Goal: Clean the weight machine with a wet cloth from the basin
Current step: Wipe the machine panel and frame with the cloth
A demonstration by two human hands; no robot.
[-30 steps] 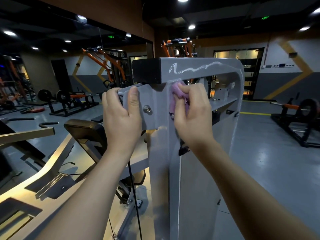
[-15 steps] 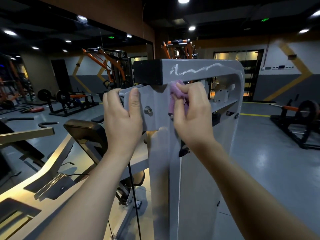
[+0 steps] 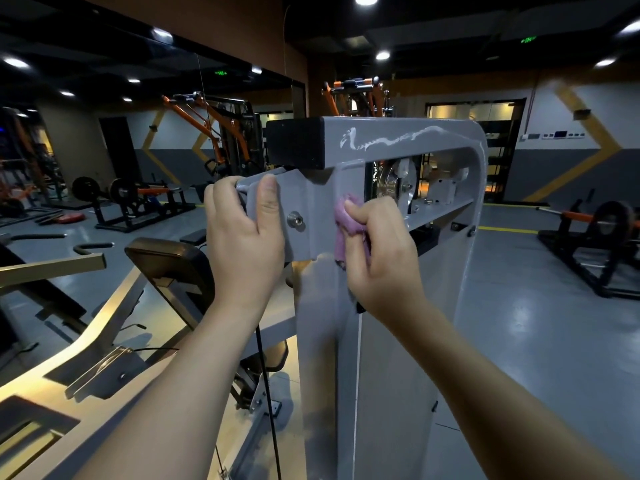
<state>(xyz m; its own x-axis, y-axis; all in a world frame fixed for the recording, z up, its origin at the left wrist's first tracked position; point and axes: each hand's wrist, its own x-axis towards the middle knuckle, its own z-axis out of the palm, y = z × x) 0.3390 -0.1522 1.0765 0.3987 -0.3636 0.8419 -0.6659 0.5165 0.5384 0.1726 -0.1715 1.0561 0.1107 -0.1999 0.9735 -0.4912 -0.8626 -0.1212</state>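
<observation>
At centre frame the right hand (image 3: pixel 381 261) bunches a small purple cloth (image 3: pixel 346 226) in curled fingers against the grey painted steel upright of the weight machine (image 3: pixel 322 358). The left hand (image 3: pixel 242 237) grips the grey bracket plate (image 3: pixel 304 199) just left of the cloth. The upright's long axis runs straight down below the cloth, nearer the right hand.

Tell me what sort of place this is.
A gym, most likely: a grey weight machine frame up close, orange-armed machines behind it, and plate-loaded bars on the floor.
</observation>
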